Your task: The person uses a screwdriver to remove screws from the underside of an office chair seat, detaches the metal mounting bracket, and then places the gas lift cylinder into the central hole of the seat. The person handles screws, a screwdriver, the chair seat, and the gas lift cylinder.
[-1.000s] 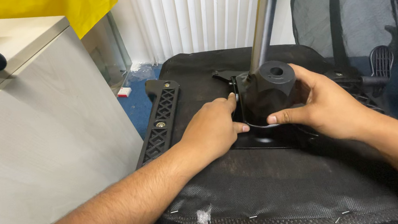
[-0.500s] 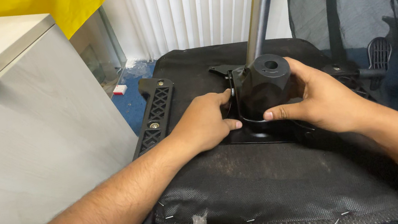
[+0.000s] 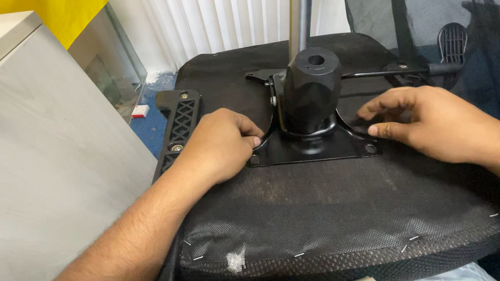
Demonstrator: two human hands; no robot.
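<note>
I am looking down at the underside of an upturned office chair seat (image 3: 335,212), covered in black fabric and filling the lower middle of the frame. A black metal mounting plate (image 3: 311,151) lies flat on the seat, just above the frame's centre. A black, faceted mechanism housing (image 3: 310,88) with a round hole in its top rises from the plate, and a shiny metal column (image 3: 299,7) runs up behind it and out of the top edge.

My left hand (image 3: 219,144) comes in from the lower left. Its fingers are curled down, their tips touching the plate's left edge; I cannot tell whether they pinch anything. My right hand (image 3: 435,124) comes in from the right and lies loosely open on the fabric, fingertips near the plate's right edge, gripping nothing.

A black latticed armrest bracket (image 3: 178,127) lies along the seat's left edge. A black lever with a ribbed paddle (image 3: 451,43) sticks out at upper right. A pale cabinet (image 3: 25,174) fills the left side, with white vertical blinds (image 3: 215,11) at the top and yellow cloth (image 3: 78,6) at upper left.
</note>
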